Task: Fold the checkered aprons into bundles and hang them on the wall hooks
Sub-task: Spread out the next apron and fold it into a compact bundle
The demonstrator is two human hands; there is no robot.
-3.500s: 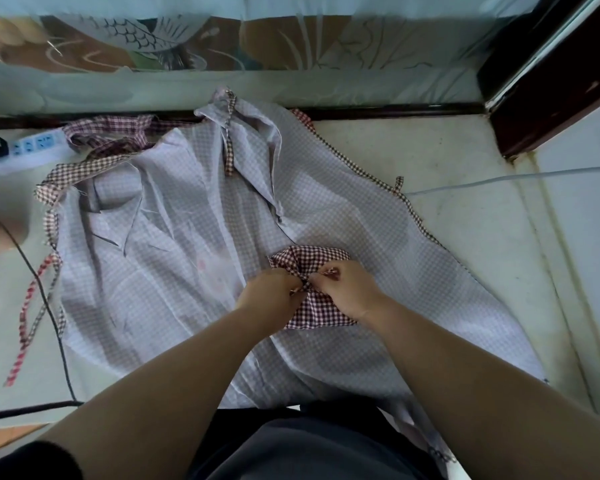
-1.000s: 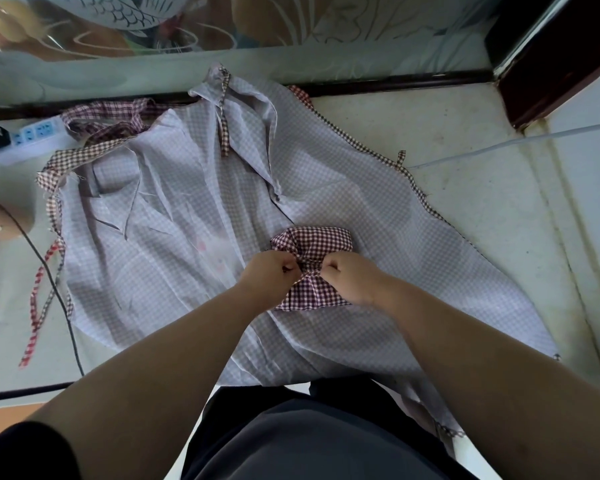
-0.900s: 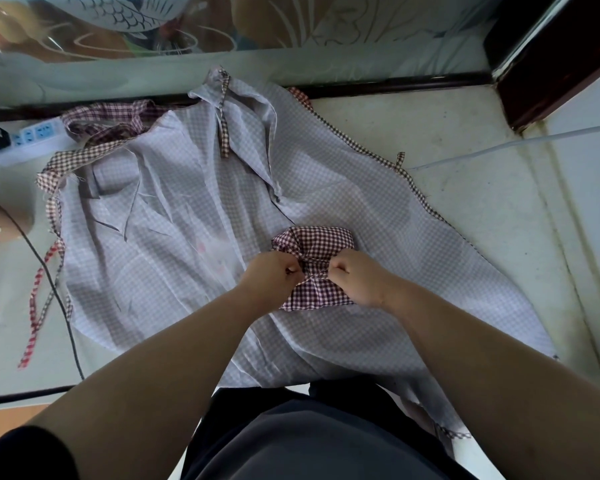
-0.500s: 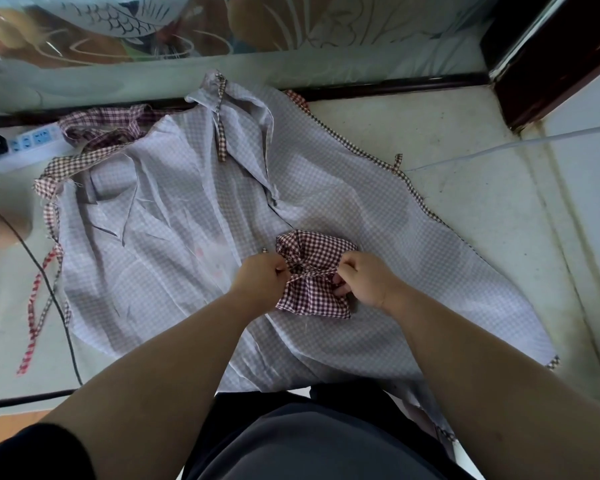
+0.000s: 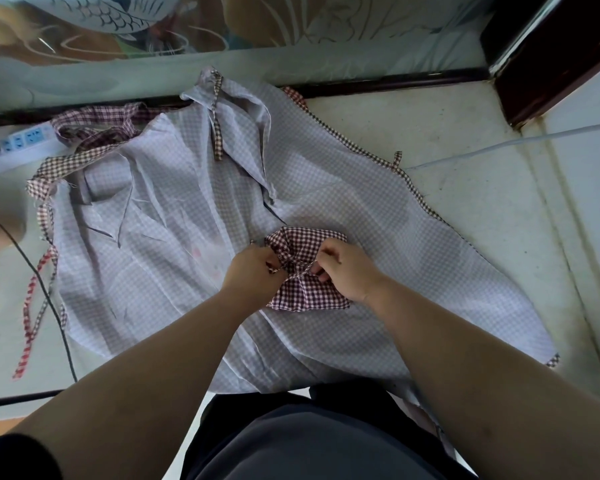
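A small folded bundle of dark red checkered apron (image 5: 305,292) lies on top of a large pale checkered apron (image 5: 187,216) spread flat on the floor. A thin checkered strap crosses the bundle's middle. My left hand (image 5: 253,268) pinches one end of that strap at the bundle's left side. My right hand (image 5: 343,268) pinches the other end at the right side. More red checkered cloth (image 5: 94,123) is bunched at the far left by the wall. No wall hooks are in view.
A white power strip (image 5: 21,142) lies at the far left by the wall. A black cable (image 5: 52,306) runs across the floor on the left, a white cable (image 5: 499,145) on the right. A dark door frame (image 5: 551,57) stands at the top right.
Both hands have kept working the strap over the bundle's middle. The bundle has become more cinched and crumpled, and my hands have drawn slightly apart along the strap.
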